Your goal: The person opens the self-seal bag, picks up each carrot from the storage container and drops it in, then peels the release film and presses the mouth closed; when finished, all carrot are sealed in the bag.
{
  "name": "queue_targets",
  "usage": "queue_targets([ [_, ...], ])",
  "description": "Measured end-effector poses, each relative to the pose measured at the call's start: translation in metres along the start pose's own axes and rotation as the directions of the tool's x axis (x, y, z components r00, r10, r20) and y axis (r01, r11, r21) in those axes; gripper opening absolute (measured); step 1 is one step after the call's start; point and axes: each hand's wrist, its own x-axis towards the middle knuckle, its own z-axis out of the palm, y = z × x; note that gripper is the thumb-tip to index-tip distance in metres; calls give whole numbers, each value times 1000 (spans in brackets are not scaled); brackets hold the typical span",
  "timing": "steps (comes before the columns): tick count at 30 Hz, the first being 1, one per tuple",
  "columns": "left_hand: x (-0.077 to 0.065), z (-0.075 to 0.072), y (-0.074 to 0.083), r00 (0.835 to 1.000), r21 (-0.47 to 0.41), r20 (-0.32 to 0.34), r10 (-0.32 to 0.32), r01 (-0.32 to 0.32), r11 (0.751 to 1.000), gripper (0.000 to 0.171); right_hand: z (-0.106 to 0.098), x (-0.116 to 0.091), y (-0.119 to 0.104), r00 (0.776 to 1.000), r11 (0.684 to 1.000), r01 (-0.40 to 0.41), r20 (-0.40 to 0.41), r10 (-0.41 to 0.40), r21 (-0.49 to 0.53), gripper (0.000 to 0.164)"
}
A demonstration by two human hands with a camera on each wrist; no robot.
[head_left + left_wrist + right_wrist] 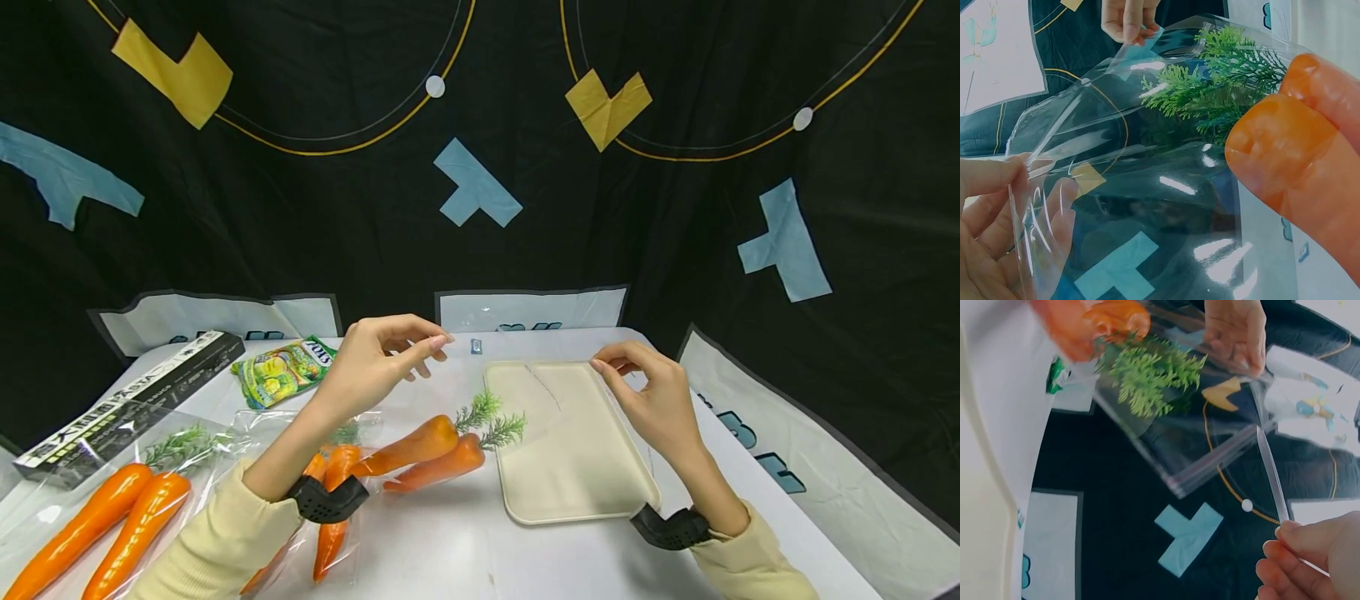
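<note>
A clear zip bag (1172,181) is stretched between the two hands, with two orange toy carrots (420,446) and their feathery green tops (491,421) inside. The left hand (382,358) pinches the bag's film between thumb and fingers; in the left wrist view the left hand (1016,219) shows partly through the plastic. Over the tray's far right corner, the right hand (648,396) pinches with thumb and forefinger. From that pinch a narrow clear strip (1272,472) runs up to the bag's mouth in the right wrist view. A reddish zip line (543,387) crosses above the tray.
A cream tray (577,475) lies on the white table below the right hand. More bagged carrots (138,517) lie at the left and under the left forearm. Behind them are a black and white pasta box (127,400), a green-yellow snack packet (285,371) and a tiny blue packet (476,346).
</note>
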Motion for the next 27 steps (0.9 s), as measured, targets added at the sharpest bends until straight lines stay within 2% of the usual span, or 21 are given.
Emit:
queue_targets([
  [5,-1,-2,-1,1000,-7,-6,8,-8,1000,14,-6,-9,8,999,997,-50,7,51,-57,13],
  [14,-1,-3,-3,1000,-19,-5,18,-18,1000,15,-17,-31,24,995,990,-102,-2,102,-97,14],
  [27,-1,-9,-3,999,-18,-21,31,-31,999,14,-39,-56,40,961,956,-276,-63,271,-104,10],
])
